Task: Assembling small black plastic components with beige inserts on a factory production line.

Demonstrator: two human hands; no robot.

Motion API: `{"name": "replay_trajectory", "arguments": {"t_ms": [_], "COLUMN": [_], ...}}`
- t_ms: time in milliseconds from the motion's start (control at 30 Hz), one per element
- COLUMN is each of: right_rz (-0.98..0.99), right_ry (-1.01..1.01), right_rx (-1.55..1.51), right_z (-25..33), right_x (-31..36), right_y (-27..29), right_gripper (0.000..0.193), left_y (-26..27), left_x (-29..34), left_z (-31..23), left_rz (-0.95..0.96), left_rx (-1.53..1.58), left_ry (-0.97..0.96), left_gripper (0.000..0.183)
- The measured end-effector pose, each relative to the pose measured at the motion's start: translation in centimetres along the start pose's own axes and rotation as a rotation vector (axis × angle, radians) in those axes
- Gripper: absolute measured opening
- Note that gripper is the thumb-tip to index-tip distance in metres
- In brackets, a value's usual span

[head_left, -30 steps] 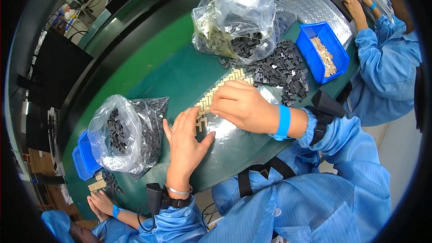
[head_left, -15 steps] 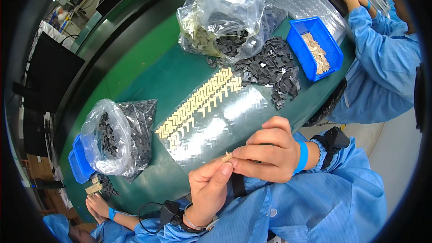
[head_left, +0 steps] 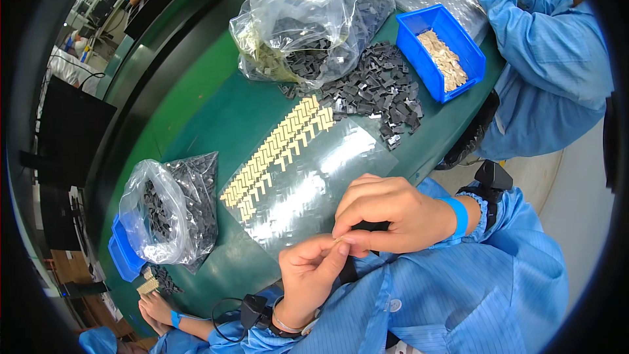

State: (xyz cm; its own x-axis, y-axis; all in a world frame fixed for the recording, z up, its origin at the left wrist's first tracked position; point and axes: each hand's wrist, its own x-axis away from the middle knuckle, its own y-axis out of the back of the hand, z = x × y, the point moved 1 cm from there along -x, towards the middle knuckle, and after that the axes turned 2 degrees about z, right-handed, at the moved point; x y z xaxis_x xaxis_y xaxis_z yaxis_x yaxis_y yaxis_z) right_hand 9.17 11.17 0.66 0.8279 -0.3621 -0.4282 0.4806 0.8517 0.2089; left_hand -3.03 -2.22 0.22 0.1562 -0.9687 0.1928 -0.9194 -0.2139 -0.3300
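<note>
My left hand [head_left: 310,276] and my right hand [head_left: 396,215] meet in front of my chest, thumbs and fingertips pinched together. A small tan piece [head_left: 340,240] lies between the fingertips, almost wholly covered by them. Just beyond my hands a clear backing sheet [head_left: 311,190] lies on the green table. Rows of cream L-shaped stickers [head_left: 278,144] cover its far left part, and the near part is bare and shiny. Past its right far corner small black plastic parts [head_left: 383,85] are heaped loose.
A clear bag [head_left: 295,19] of black parts stands behind the heap, and another bag [head_left: 173,210] stands at left. A blue bin [head_left: 426,69] holds tan pieces [head_left: 443,59]. A co-worker's sleeve [head_left: 531,33] is at right. Another person's hands [head_left: 156,309] hold a cream strip at lower left.
My right hand has turned over and closed its fingers onto the tan piece, which showed plainly before. The whole view has shifted slightly.
</note>
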Motion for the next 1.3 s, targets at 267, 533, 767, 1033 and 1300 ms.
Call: {"name": "replay_trajectory", "arguments": {"t_ms": [267, 533, 767, 1033, 1300], "right_rz": [-0.069, -0.062, -0.066, -0.138, -0.045], "right_ry": [0.094, 0.168, 0.209, -0.057, -0.395], "right_rx": [0.216, 0.389, 0.511, 0.257, -0.410], "right_z": [0.0, 0.4, 0.6, 0.4, -0.1], "right_x": [0.4, 0.3, 0.2, 0.0, 0.8], "right_y": [-0.2, 0.0, -0.2, 1.4, 0.0], "right_gripper": [0.010, 0.012, 0.012, 0.005, 0.011], "left_y": [-1.3, -1.3, -1.5, -1.2, -1.2], "left_x": [0.0, 0.2, -0.2, 0.1, -0.7], "left_z": [-0.2, -0.7, -1.0, -0.4, -0.3], "left_rz": [-0.201, -0.240, -0.232, -0.259, -0.308], "left_rx": [-0.006, -0.495, -0.727, -0.163, -0.319], "left_ry": [-0.101, -0.252, -0.415, -0.208, -0.332], "left_gripper": [0.012, 0.011, 0.010, 0.009, 0.012]}}
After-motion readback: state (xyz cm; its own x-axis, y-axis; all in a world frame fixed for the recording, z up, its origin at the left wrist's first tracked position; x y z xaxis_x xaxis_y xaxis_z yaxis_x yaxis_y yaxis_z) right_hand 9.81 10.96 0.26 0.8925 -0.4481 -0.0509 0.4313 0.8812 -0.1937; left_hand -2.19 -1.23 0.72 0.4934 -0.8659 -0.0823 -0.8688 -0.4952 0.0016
